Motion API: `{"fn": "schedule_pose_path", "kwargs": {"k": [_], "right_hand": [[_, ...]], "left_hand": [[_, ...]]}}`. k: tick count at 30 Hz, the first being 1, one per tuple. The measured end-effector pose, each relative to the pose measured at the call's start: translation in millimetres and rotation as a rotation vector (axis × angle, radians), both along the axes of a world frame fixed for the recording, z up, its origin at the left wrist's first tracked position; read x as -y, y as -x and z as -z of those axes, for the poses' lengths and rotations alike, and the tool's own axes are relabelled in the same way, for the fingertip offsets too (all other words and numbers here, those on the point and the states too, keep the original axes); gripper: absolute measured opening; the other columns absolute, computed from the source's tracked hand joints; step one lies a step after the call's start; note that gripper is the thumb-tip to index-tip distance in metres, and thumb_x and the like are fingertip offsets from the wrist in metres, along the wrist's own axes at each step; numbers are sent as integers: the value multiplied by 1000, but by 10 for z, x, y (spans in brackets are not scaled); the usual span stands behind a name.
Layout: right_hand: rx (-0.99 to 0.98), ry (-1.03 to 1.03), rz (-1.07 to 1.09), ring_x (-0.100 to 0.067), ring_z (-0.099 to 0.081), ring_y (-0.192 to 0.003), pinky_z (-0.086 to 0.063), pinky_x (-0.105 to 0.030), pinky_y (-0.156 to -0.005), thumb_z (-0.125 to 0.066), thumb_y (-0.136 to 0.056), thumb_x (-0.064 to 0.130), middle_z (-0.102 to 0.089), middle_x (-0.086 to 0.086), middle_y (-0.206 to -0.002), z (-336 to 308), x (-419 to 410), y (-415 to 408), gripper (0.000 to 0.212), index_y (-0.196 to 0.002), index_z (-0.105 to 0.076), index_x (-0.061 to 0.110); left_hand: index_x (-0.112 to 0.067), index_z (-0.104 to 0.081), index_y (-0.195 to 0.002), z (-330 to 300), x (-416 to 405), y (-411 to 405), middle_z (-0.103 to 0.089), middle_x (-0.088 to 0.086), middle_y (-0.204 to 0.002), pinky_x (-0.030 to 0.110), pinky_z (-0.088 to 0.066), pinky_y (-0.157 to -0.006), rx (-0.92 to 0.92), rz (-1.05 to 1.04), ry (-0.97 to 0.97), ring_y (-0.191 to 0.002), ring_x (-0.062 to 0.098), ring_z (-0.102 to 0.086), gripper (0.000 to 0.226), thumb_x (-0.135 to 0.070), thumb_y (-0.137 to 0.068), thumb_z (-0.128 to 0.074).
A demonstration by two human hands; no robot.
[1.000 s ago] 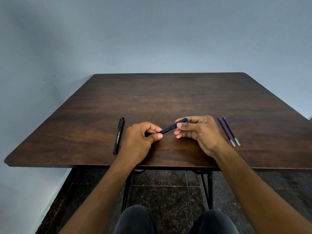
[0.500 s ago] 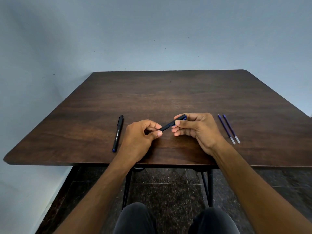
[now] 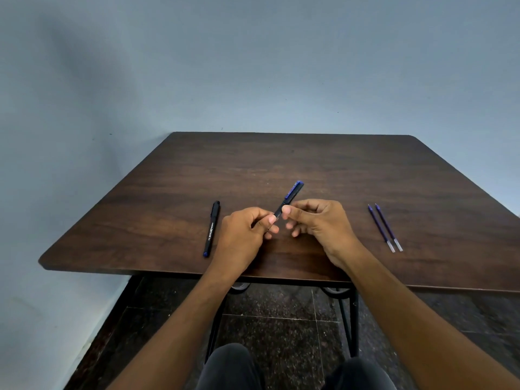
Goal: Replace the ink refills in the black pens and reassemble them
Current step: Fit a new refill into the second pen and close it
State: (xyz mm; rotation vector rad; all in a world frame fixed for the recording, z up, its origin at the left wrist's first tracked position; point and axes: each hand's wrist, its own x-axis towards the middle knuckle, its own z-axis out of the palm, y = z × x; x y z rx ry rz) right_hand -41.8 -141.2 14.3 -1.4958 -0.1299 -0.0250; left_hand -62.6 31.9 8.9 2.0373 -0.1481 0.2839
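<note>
Dark brown wood makes the top of the desk (image 3: 309, 164), which is seen in front of a plain grey-blue wall (image 3: 253, 66), on thin black metal legs over a dark speckled floor (image 3: 281, 319).

One black pen (image 3: 289, 199) is held above the desk, near its front edge, tilted so that its end with a blue clip points up and away from the person. The left hand (image 3: 242, 237) is closed on the lower end of this pen with thumb and fingers, and the right hand (image 3: 320, 223) is pinching the barrel just above, with the thumb tip pressed on it. The two hands are almost touching.

A second black pen (image 3: 211, 229), with white letters on its barrel and a blue end toward the person, is lying flat on the desk to the left of the left hand. To the right, well apart from the hands, two thin blue refills (image 3: 384, 228) with clear ends are laid side by side, nearly parallel.

Much bare wood is left behind the hands, up to the far edge. No containers are seen.
</note>
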Motion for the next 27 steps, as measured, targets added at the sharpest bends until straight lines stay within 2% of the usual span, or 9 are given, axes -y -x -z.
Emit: {"fn": "schedule_pose_path", "kwargs": {"k": [3, 5, 8, 12, 15, 18, 22, 25, 27], "right_hand": [[4, 1, 45, -29, -64, -59, -54, -30, -55, -79, -84, 12, -71, -25, -71, -23, -196, 15, 16, -88, -77, -3], [-24, -10, 86, -26, -64, -54, -54, -25, -49, -77, -86, 7, -68, -23, -67, -75, -299, 17, 14, -86, -75, -6], [-90, -3, 74, -23, -63, -55, -56, -29, -53, -78, -84, 4, -69, -17, -64, -145, -409, -26, 11, -85, -75, -7], [-164, 31, -21, -22, -62, -58, -57, -30, -54, -78, -85, 3, -68, -13, -64, -218, -577, -66, 10, -84, -75, -6], [-232, 124, -52, -21, -60, -53, -56, -29, -50, -78, -84, 2, -65, -16, -67, -232, -736, -105, 17, -93, -72, -12], [-255, 266, -1, -24, -62, -51, -58, -33, -50, -83, -80, 6, -68, -19, -67, -177, -904, -176, 20, -88, -72, -8], [-178, 456, 90, -26, -64, -47, -61, -41, -58, -86, -78, 13, -72, -17, -63, -136, -1038, -240, 20, -78, -72, -1], [-140, 578, 115, -17, -60, -38, -60, -35, -55, -84, -81, 19, -73, -13, -63, -184, -1103, -221, 20, -77, -75, 2], [-127, 631, 121, -13, -57, -35, -58, -28, -50, -83, -82, 22, -73, -11, -62, -213, -1152, -208, 19, -75, -76, 5]], "left_hand": [[-23, -78, -93, -34, -6, 56, -76, -11, -77, 26, -59, -75, 34, -5, -38, -68, 0, -70, 13, -26, -96, -67], [-23, -80, -91, -63, -30, 94, -76, -11, -77, 31, -60, -76, 46, -24, -47, -71, 1, -71, 15, -28, -96, -67], [-23, -80, -91, -84, -126, 141, -75, -8, -73, 38, -57, -71, 61, -85, -103, -69, 8, -69, 18, -32, -96, -66], [-27, -79, -86, -116, -417, 205, -74, -13, -74, 27, -56, -69, 74, -197, -89, -69, 1, -68, 18, -34, -95, -66], [-28, -77, -84, -147, -643, 209, -73, -15, -76, 19, -51, -68, 56, -334, -40, -72, -3, -66, 17, -35, -96, -65], [-27, -76, -93, -122, -776, 175, -71, -13, -84, 12, -44, -65, -6, -418, -61, -78, -2, -63, 15, -32, -98, -62], [-24, -76, -94, -53, -807, 88, -72, -9, -84, 16, -50, -67, -40, -448, -85, -78, 3, -66, 16, -30, -99, -61], [-21, -79, -98, -15, -785, 23, -75, -8, -86, 24, -55, -77, -27, -456, -160, -78, 2, -66, 18, -34, -95, -66], [-20, -79, -100, -3, -782, 15, -76, -8, -90, 25, -55, -82, -20, -453, -183, -81, 2, -65, 17, -32, -94, -68]]}}
